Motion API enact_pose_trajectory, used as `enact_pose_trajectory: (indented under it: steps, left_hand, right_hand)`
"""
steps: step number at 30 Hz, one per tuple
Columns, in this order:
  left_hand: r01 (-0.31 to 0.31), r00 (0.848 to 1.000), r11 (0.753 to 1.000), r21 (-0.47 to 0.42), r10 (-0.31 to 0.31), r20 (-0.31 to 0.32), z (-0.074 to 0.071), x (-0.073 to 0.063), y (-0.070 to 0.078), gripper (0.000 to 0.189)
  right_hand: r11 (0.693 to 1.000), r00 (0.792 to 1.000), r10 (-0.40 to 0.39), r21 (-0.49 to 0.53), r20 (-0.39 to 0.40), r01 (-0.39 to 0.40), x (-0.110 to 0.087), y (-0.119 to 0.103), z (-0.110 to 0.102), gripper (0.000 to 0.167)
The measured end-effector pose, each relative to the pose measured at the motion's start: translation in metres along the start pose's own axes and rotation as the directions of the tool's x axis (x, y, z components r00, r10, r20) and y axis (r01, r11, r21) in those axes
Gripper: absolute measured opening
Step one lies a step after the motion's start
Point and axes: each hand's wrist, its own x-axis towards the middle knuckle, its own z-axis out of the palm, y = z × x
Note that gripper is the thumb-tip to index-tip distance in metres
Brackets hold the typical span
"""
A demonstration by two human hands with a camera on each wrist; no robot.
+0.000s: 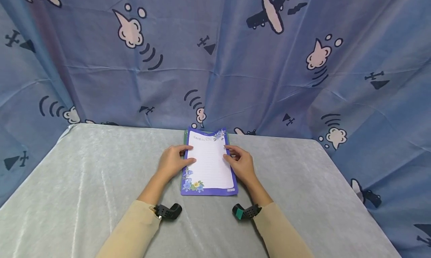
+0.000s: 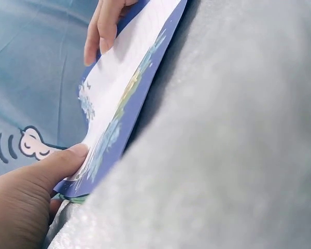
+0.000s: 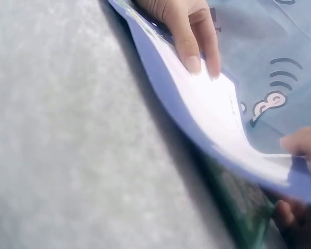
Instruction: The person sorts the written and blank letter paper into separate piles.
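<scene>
A sheet of lined letter paper (image 1: 209, 168) with a purple border and blue flowers at two corners lies between both hands. My left hand (image 1: 171, 162) pinches its left edge; in the left wrist view the thumb (image 2: 79, 151) lies on top. Its right edge is pinched by my right hand (image 1: 241, 164). In the right wrist view the letter paper (image 3: 207, 114) bows, its near edge lifted over a green-edged sheet (image 3: 236, 202). Only narrow green strips of that lower sheet show in the head view.
A pale grey cloth covers the table (image 1: 111, 175). Behind it and at both sides hangs a blue curtain (image 1: 235, 63) printed with planes and clouds. Black bands with small devices (image 1: 170, 212) sit on both wrists, below beige sleeves (image 1: 133, 228).
</scene>
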Motion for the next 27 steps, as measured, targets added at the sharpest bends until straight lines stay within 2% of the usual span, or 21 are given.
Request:
enact_pose_trajectory:
  steps: [6, 13, 18, 23, 27]
  left_hand:
    - [0.005, 1.000, 1.000, 0.004, -0.005, -0.003, -0.0010, -0.0009, -0.0012, 0.047]
    - [0.003, 1.000, 1.000, 0.010, -0.003, -0.003, -0.0023, -0.0004, -0.0009, 0.047]
    - [-0.003, 1.000, 1.000, 0.010, 0.003, -0.001, -0.0025, -0.0004, -0.0014, 0.046]
    - [0.010, 1.000, 0.999, -0.038, -0.010, 0.002, -0.0032, 0.0010, -0.0019, 0.044]
    - [0.027, 0.999, 0.990, -0.135, -0.024, 0.023, -0.0041, 0.0044, -0.0015, 0.043]
  right_hand:
    - [0.998, 1.000, -0.025, 0.053, -0.009, 0.026, 0.0001, -0.0008, -0.0008, 0.028]
    - [0.999, 0.999, -0.038, 0.009, 0.007, 0.038, 0.0016, 0.0006, 0.0003, 0.032]
    - [0.999, 0.999, -0.032, 0.021, 0.019, 0.032, 0.0016, 0.0017, 0.0001, 0.032]
    - [1.000, 1.000, 0.002, 0.027, 0.013, -0.003, 0.0010, 0.0015, -0.0007, 0.033]
    - [0.998, 0.999, 0.032, 0.045, 0.000, -0.032, 0.0018, 0.0031, -0.0024, 0.033]
